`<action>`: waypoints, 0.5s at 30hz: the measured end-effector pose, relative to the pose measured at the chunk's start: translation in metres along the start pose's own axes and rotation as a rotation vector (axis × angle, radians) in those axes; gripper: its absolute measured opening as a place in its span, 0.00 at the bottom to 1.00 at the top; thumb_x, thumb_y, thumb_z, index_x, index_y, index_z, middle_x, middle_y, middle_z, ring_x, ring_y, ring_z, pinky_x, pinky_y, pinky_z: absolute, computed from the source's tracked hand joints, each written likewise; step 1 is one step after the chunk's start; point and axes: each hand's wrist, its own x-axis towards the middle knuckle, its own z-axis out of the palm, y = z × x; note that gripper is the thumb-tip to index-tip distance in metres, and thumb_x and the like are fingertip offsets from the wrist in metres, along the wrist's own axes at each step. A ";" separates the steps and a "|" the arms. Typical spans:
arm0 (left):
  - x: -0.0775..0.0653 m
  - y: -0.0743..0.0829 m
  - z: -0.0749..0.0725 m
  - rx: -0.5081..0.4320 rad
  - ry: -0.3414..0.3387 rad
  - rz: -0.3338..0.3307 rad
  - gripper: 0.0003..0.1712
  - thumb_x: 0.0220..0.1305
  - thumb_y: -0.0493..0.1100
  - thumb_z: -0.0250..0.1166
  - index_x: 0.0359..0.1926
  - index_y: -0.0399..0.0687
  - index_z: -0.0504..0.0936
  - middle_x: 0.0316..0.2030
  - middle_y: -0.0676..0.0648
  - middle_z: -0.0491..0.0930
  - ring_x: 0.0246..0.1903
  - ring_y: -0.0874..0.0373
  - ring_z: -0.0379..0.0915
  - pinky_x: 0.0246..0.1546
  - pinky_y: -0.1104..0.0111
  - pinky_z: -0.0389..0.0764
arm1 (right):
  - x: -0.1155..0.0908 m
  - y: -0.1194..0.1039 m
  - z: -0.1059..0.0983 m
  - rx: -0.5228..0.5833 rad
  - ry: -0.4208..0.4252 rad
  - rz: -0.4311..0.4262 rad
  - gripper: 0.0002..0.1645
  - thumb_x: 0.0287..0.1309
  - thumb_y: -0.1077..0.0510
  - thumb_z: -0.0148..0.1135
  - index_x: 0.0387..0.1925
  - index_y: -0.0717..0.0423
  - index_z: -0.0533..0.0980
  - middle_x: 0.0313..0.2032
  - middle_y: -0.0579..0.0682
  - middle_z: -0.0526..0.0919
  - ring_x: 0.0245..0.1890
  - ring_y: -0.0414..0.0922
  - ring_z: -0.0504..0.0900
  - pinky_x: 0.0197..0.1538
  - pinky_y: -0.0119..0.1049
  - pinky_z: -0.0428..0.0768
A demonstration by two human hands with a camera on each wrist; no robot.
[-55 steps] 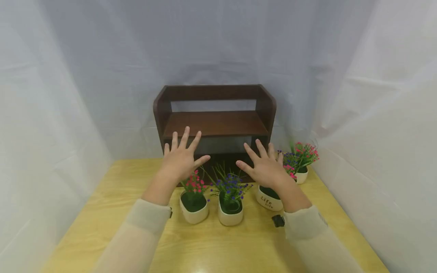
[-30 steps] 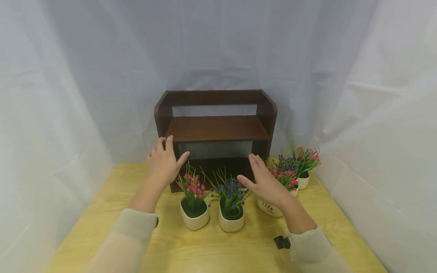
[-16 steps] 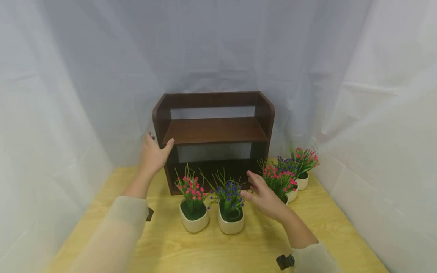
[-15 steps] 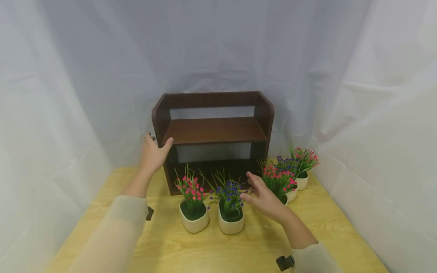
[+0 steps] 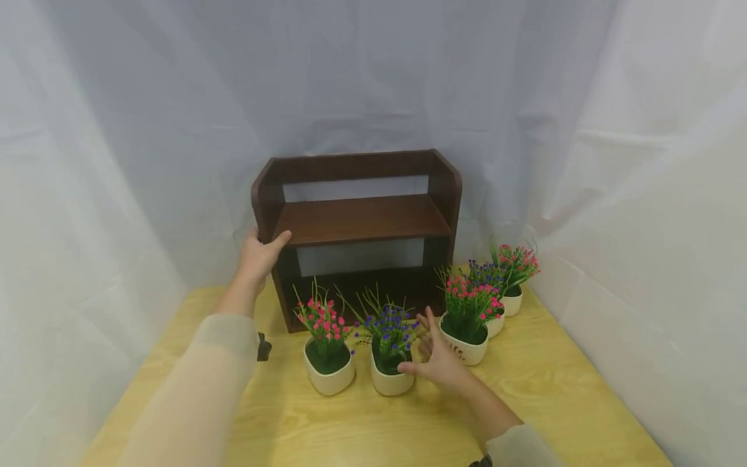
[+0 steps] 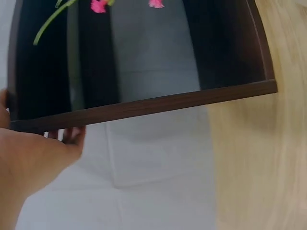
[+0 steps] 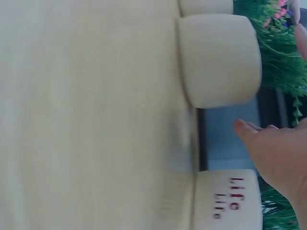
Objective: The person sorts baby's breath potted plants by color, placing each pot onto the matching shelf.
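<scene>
My left grip [image 5: 257, 258] is clamped on the near left side panel of the dark brown shelf [image 5: 362, 220], thumb at the front beside its upper board, fingers round the panel's outer face. The shelf stands upright on the counter [image 5: 338, 434], stretching off to the right of that grip. My right grip [image 5: 440, 360] is apart, thumb and fingers spread with nothing between them, low in front of the shelf. Just left of it sits the purple-flowered pot [image 5: 392, 384]; whether my thumb touches it I cannot tell. Further left, between my two grips, is a pink-flowered pot [image 5: 329, 381]. Just right of my right grip is the pot lettered "Life" [image 5: 475, 353], also with pink blooms. Two more potted plants [image 5: 512, 306] stand beyond it, farther from me. White sheeting [image 5: 362, 78] hangs behind the shelf.
</scene>
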 end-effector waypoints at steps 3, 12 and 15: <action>0.007 -0.006 0.005 -0.088 0.025 -0.006 0.56 0.78 0.62 0.63 0.88 0.43 0.41 0.88 0.37 0.45 0.87 0.37 0.43 0.86 0.44 0.51 | 0.000 0.008 0.006 0.151 0.026 0.028 0.89 0.55 0.58 0.84 0.85 0.43 0.18 0.87 0.68 0.36 0.85 0.69 0.50 0.83 0.59 0.60; 0.014 -0.023 0.015 -0.177 0.066 0.017 0.47 0.82 0.61 0.56 0.88 0.49 0.49 0.87 0.41 0.49 0.87 0.41 0.44 0.88 0.47 0.47 | 0.000 0.016 0.018 0.093 -0.042 0.138 0.85 0.56 0.55 0.85 0.86 0.61 0.25 0.84 0.75 0.44 0.85 0.70 0.49 0.84 0.66 0.55; 0.015 -0.025 0.015 -0.175 0.053 0.023 0.45 0.83 0.61 0.54 0.88 0.51 0.48 0.88 0.42 0.48 0.88 0.42 0.41 0.88 0.47 0.45 | 0.001 0.018 0.021 0.037 -0.041 0.131 0.85 0.54 0.55 0.86 0.85 0.66 0.27 0.83 0.77 0.47 0.84 0.72 0.53 0.83 0.65 0.57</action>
